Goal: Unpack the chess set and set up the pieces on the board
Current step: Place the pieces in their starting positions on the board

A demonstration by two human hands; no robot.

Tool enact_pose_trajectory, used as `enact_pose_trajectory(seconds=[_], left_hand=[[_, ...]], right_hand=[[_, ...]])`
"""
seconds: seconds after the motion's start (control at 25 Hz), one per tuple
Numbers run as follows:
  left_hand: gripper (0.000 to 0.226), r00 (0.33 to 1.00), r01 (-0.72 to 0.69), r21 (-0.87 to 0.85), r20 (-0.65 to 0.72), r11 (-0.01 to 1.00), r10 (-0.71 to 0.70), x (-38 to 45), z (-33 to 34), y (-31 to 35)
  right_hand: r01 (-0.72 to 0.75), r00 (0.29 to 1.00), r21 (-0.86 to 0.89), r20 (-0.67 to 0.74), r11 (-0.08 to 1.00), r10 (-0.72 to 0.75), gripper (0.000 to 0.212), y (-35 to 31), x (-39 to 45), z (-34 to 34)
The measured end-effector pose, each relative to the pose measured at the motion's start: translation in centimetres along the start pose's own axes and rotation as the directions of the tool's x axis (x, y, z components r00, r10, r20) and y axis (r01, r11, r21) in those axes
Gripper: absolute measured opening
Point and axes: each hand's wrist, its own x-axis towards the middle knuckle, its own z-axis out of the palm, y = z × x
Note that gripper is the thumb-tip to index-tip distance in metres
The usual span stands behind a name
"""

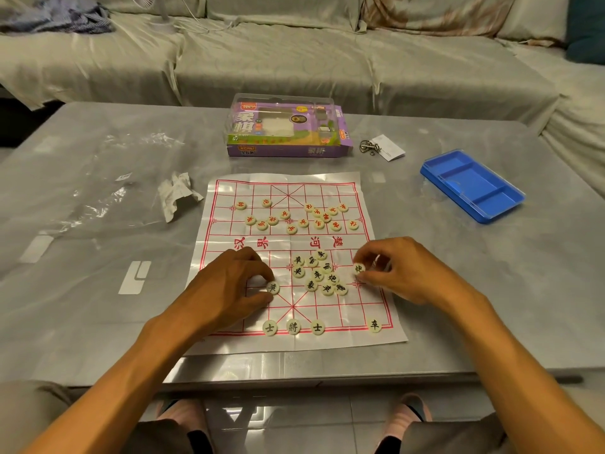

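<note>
Grey table [98, 290] w/ sofa [294, 60] behind; paper board [376, 335] flat at centre. L hand [229, 283] pinching black piece [272, 287] on board's near-left; R hand [402, 273] pinching another [359, 268] near right edge. Black pile [319, 275] between hands; red pieces [304, 216] on far half.

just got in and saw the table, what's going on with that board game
A person is setting up Chinese chess on a paper board. The left hand pinches one black piece, and the right hand pinches another. Four black pieces stand on the near row; the other black pieces and the red pieces lie in loose clusters. The box sits behind.
</note>
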Motion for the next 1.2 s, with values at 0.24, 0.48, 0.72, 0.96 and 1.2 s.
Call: enact_pose_trajectory(seconds=[0.24,0.48,0.72,0.96,1.2], left_hand=[[0.031,1.0,0.005,-0.002,-0.006,1.0,-0.005,0.0,0.1,0.0],[0.031,1.0,0.006,0.001,0.001,1.0,-0.006,0.0,0.1,0.0],[0.03,1.0,0.012,0.001,-0.002,1.0,-0.012,0.1,0.1,0.0],[0.031,1.0,0.006,0.001,0.006,1.0,-0.006,0.1,0.1,-0.1],[0.031,1.0,0.008,-0.012,0.0,1.0,-0.008,0.0,-0.1,0.2]], right_hand=[[0.02,0.997,-0.062,0.081,0.998,-0.015,0.032,0.6,-0.5,0.6],[0.045,0.998,-0.082,0.048,0.996,-0.041,0.031,0.4,-0.5,0.9],[0.045,0.998,-0.075,0.04,0.996,-0.042,0.034,0.3,-0.4,0.8],[0.11,0.994,-0.103,0.033,0.989,-0.107,0.028,-1.3,-0.6,1.5],[0.108,0.994,-0.126,0.023,0.986,-0.106,0.018,-2.3,-0.3,2.6]])
